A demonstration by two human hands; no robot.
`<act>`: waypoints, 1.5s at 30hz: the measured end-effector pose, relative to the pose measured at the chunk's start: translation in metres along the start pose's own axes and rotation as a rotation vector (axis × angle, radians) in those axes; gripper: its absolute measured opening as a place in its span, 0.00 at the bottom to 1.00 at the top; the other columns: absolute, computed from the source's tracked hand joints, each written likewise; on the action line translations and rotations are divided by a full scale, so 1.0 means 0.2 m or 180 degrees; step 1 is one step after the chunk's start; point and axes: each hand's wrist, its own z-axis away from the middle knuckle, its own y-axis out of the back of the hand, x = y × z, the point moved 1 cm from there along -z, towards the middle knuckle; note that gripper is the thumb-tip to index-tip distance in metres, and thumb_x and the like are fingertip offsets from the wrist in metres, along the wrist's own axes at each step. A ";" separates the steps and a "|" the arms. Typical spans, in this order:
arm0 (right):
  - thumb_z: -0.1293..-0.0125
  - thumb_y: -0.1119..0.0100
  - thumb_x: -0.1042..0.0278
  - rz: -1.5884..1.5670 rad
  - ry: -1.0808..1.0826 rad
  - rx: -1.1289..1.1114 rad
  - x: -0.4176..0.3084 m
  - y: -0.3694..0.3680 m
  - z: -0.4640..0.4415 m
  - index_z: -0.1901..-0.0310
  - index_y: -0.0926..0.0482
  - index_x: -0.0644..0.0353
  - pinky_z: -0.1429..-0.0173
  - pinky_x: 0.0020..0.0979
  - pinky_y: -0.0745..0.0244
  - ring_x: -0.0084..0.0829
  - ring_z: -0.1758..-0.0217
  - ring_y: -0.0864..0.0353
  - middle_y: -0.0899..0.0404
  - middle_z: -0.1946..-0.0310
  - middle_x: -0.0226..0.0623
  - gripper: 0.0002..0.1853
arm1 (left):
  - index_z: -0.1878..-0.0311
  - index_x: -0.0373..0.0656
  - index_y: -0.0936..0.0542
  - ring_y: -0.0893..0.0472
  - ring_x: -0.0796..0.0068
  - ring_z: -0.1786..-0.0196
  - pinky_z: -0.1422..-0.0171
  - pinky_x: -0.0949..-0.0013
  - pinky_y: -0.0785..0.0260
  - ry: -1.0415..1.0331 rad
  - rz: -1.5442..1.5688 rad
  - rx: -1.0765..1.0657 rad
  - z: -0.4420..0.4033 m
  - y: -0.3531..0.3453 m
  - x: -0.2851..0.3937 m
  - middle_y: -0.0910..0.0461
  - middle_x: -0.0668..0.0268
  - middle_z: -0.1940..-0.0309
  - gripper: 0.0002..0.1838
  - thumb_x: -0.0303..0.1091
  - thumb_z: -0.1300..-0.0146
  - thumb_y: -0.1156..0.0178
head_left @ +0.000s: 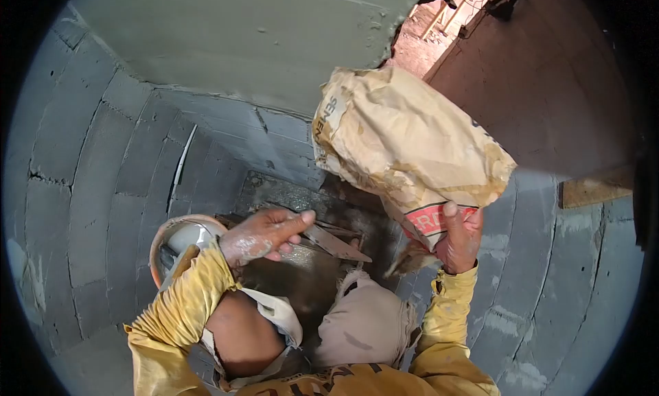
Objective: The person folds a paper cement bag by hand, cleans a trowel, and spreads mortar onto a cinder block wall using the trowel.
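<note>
My right hand point(461, 243) grips the lower edge of a crumpled brown paper cement bag point(419, 132), thumb over the printed red band. The bag is raised in front of me, tilted, with black lettering at its left end. My left hand point(264, 239), smeared with whitish paste, is over the space before my knees, its thumb pointing right and apart from loosely bent fingers. Nothing shows in it. Just beyond its fingertips is a flat, pointed greyish-brown piece point(336, 245); I cannot tell whether it is wood or a blade.
An orange-rimmed bucket point(156, 248) with greyish-white contents and a wooden handle point(180, 264) stands at my left. Grey block walls point(89, 183) close in on both sides. A smooth plastered surface point(240, 39) is ahead, with a broken-edged opening point(429, 36) at upper right. A timber piece point(597, 188) juts from the right.
</note>
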 end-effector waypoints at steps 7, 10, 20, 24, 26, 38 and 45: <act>0.25 0.41 0.64 -0.0470 0.0205 0.0705 -0.16 0.16 0.19 0.26 0.38 0.57 0.27 0.47 0.31 0.40 0.31 0.25 0.28 0.31 0.40 0.29 | 0.25 0.45 0.35 0.28 0.66 0.33 0.34 0.60 0.31 0.0176 -0.0194 -0.0760 -0.10 -0.23 0.11 0.28 0.59 0.32 0.49 0.75 0.36 0.45; 0.23 0.45 0.55 -0.0644 0.0332 0.1051 -0.14 0.25 0.24 0.27 0.36 0.56 0.27 0.47 0.30 0.39 0.29 0.27 0.29 0.30 0.40 0.28 | 0.20 0.48 0.44 0.41 0.51 0.21 0.23 0.47 0.45 -0.0392 -0.0481 -0.1364 -0.19 -0.42 0.28 0.43 0.55 0.21 0.56 0.82 0.40 0.52; 0.24 0.51 0.40 -0.2482 -0.0363 0.1587 0.10 0.15 0.30 0.27 0.36 0.59 0.23 0.53 0.38 0.48 0.28 0.30 0.29 0.30 0.45 0.35 | 0.23 0.45 0.39 0.29 0.54 0.28 0.23 0.48 0.37 -0.0946 0.2657 -0.2556 -0.69 -1.03 0.42 0.31 0.53 0.28 0.50 0.77 0.34 0.54; 0.21 0.64 0.38 -0.2545 -0.0695 0.1765 0.19 0.14 0.29 0.27 0.36 0.59 0.22 0.53 0.40 0.49 0.26 0.32 0.31 0.29 0.46 0.35 | 0.26 0.43 0.35 0.23 0.54 0.34 0.27 0.48 0.31 -0.1455 0.3405 -0.2769 -0.74 -0.96 0.46 0.26 0.53 0.33 0.38 0.60 0.29 0.45; 0.21 0.65 0.38 -0.2562 -0.0747 0.1507 0.21 0.14 0.30 0.27 0.36 0.59 0.23 0.52 0.39 0.48 0.27 0.31 0.30 0.30 0.46 0.35 | 0.26 0.42 0.35 0.22 0.54 0.35 0.29 0.48 0.29 -0.1361 0.3367 -0.2720 -0.76 -0.92 0.46 0.25 0.52 0.34 0.35 0.53 0.30 0.43; 0.23 0.48 0.51 -0.1956 -0.2289 0.1675 0.50 0.37 0.56 0.32 0.31 0.61 0.29 0.44 0.31 0.42 0.35 0.24 0.25 0.36 0.41 0.27 | 0.23 0.46 0.40 0.20 0.55 0.37 0.34 0.49 0.25 -0.1668 0.2878 -0.1901 -0.91 -0.76 0.35 0.26 0.54 0.34 0.37 0.27 0.34 0.40; 0.38 0.27 0.57 0.2262 -0.0560 0.2040 0.27 0.67 0.43 0.29 0.35 0.62 0.32 0.41 0.32 0.40 0.34 0.29 0.29 0.36 0.46 0.40 | 0.20 0.52 0.44 0.26 0.62 0.31 0.28 0.56 0.32 -0.1924 0.1902 -0.1842 -1.02 -0.76 0.31 0.28 0.62 0.31 0.43 0.15 0.35 0.42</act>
